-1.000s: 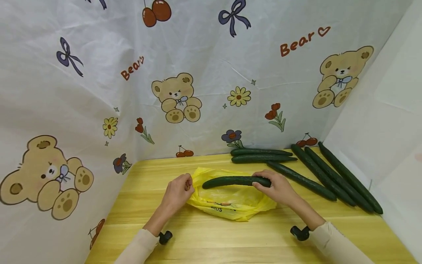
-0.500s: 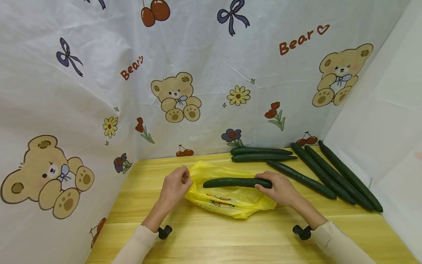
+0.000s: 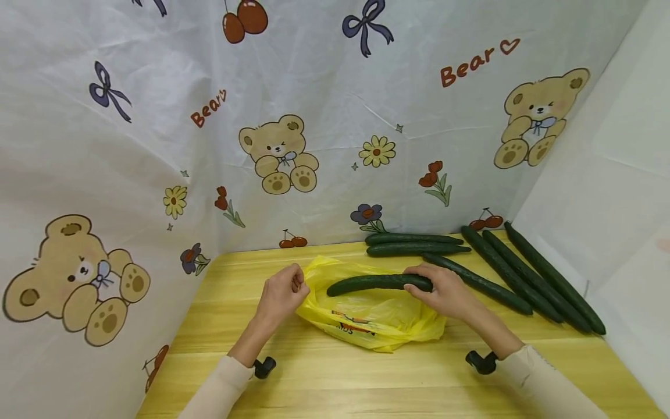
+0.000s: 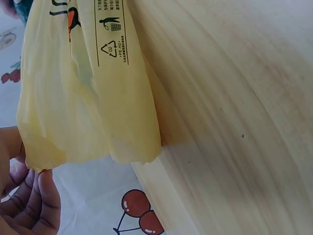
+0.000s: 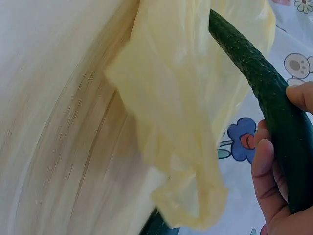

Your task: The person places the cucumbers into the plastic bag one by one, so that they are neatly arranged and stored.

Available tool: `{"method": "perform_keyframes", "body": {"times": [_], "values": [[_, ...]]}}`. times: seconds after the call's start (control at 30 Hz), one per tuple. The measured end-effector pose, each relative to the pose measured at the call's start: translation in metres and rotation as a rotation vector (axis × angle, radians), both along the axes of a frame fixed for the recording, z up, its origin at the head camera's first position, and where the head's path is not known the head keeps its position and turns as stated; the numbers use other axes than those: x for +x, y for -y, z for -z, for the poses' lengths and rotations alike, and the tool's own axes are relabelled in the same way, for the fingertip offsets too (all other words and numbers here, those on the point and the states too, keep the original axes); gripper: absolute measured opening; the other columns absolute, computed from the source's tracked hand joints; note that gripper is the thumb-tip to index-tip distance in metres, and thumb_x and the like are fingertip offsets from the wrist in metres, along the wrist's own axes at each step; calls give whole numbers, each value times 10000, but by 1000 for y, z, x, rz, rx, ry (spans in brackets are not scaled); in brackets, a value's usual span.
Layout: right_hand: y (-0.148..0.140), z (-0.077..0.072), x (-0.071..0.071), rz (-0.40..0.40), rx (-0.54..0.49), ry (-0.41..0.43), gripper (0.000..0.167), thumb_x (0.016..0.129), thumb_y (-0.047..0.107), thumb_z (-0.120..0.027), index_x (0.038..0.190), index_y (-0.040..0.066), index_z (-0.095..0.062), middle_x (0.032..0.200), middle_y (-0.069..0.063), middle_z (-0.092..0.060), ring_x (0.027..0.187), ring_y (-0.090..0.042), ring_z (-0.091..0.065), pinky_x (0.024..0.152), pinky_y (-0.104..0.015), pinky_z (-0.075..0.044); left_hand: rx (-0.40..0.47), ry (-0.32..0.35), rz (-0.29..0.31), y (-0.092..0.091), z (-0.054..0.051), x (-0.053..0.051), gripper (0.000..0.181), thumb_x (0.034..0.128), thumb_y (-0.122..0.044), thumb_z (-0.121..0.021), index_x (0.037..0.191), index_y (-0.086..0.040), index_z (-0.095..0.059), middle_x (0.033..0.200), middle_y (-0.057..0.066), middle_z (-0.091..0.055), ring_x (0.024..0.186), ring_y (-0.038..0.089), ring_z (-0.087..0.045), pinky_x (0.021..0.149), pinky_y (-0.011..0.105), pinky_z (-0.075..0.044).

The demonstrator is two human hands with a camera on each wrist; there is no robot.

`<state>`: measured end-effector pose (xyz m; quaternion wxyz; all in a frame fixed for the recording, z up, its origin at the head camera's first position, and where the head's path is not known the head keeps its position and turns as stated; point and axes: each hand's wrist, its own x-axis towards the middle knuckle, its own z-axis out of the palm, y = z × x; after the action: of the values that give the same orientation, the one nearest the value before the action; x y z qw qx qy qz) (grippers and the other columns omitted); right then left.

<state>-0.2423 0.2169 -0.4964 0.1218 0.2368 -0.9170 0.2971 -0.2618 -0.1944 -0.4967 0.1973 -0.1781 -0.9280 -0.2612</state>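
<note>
A yellow plastic bag (image 3: 366,337) with printing on its side lies on the table, its mouth spread. My left hand (image 3: 281,294) pinches the bag's left edge; in the left wrist view its thumb and fingers (image 4: 49,196) grip the thin film. With my right hand (image 3: 442,289) I hold a dark green cucumber (image 3: 366,283) by its right end, level over the bag's mouth. The right wrist view shows thumb and fingers wrapped round the thick end of the cucumber (image 5: 274,90), while its far tip reaches in behind the yellow film (image 5: 171,98).
Two cucumbers (image 3: 413,249) lie along the table's back edge. Several more, such as one slanting cucumber (image 3: 481,282), spread at the right near the white side wall (image 3: 623,203). A bear-print cloth (image 3: 314,87) hangs behind the wood-grain table (image 3: 335,384).
The bag's rim has shifted and its left side has been pulled up somewhat. The cucumber's right end has risen slightly and it has moved a little to the right with my hand.
</note>
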Motion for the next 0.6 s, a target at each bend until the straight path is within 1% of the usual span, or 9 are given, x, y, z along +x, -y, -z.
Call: {"method": "perform_keyframes", "body": {"times": [0.07,0.17,0.27,0.3,0.4,0.5,0.53,0.6], "values": [[3,-1,1,2,-19,7,359,1028,363,-730,1331,171,-747,1308,-66,-776,1139,-333,-747,949,-588,-603,1,0,1,-2,2,0,220,876,-34,-723,861,-203,-583,750,-88,-580,625,42,-532,576,203,-467],[10,-1,2,4,-58,21,357,1033,341,-725,1332,146,-747,1324,-85,-773,1168,-335,-742,974,-595,-599,2,2,0,-4,3,0,228,870,-29,-733,862,-201,-584,753,-85,-586,628,37,-534,578,198,-471],[20,-1,1,5,-86,44,371,1046,340,-707,1348,127,-736,1348,-105,-763,1076,-287,-746,963,-561,-605,6,12,6,-6,3,0,233,873,-34,-748,864,-201,-586,754,-90,-588,629,31,-535,580,195,-475],[23,-1,0,2,-90,54,385,1053,345,-696,1360,115,-728,1359,-112,-758,1006,-272,-741,951,-547,-604,9,16,10,-7,3,1,235,875,-38,-752,863,-202,-585,754,-92,-588,629,30,-536,582,195,-476],[32,2,-2,-3,-67,64,414,1065,381,-672,1373,107,-719,1363,-111,-757,956,-218,-728,937,-511,-609,14,19,31,-10,1,3,229,885,-46,-748,865,-203,-583,753,-95,-586,629,28,-538,583,198,-477],[38,7,-4,-10,-29,63,420,1064,393,-671,1362,103,-725,1342,-99,-768,968,-222,-749,942,-511,-619,18,8,49,-12,-3,4,217,888,-48,-739,867,-200,-586,756,-95,-589,630,19,-541,579,198,-482],[38,9,-4,-8,-12,56,410,1060,393,-677,1352,110,-731,1332,-89,-773,1029,-226,-759,953,-514,-623,18,2,53,-13,-5,5,211,891,-51,-738,872,-201,-590,762,-96,-592,634,11,-542,580,195,-486],[38,12,-4,-9,10,49,392,1049,385,-695,1335,120,-741,1311,-80,-781,1042,-245,-767,950,-516,-626,24,-14,55,-13,-9,5,207,891,-48,-739,876,-197,-596,769,-92,-601,637,4,-548,581,193,-497]]}}
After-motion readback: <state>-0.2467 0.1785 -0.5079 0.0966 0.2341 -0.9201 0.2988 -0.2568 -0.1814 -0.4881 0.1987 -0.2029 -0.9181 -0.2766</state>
